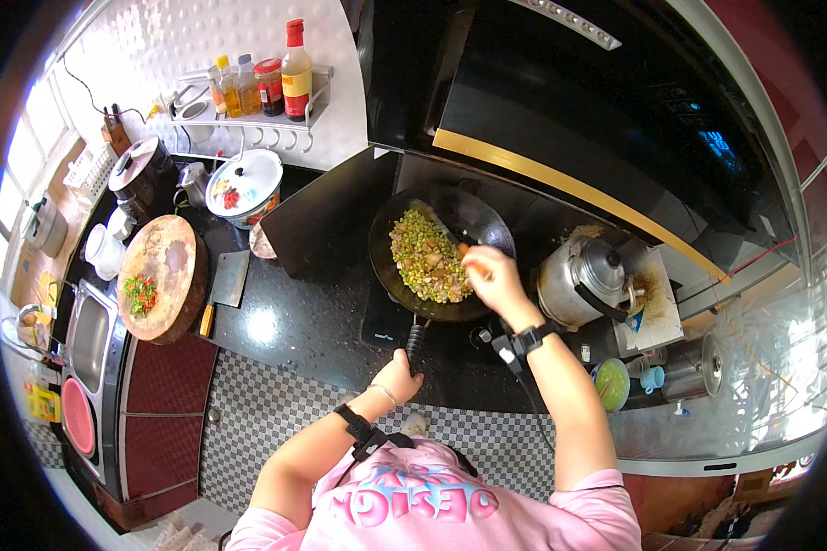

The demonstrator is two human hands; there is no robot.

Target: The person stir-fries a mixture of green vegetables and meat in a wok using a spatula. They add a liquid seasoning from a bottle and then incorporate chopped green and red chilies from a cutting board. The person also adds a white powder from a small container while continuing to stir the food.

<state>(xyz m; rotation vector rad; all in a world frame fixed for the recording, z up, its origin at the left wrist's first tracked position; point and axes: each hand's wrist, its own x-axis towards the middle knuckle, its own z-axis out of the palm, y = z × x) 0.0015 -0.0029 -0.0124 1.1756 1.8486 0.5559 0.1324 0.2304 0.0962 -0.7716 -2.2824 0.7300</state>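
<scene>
A dark wok [486, 206] sits on the cooktop [384, 324] in front of me. Green beans or peas mixed with pale brown chunks [424, 265] are heaped along its left side. My left hand [395, 379] grips the wok's black ribbed handle [415, 339] at the near side. Over the wok's right rim, my right hand [494, 281] is closed around the handle of a metal spatula [443, 226]. The spatula's blade reaches into the food, and its tip is partly hidden there. Each wrist wears a black strap with a small device.
Right of the wok stands a metal kettle [579, 279], with a green bowl [611, 386] beyond. Leftward are a dark splash panel [331, 220], a cleaver [230, 279], and a round chopping board [169, 255] bearing chopped red-green pieces [140, 295]. A range hood [558, 89] overhangs the back.
</scene>
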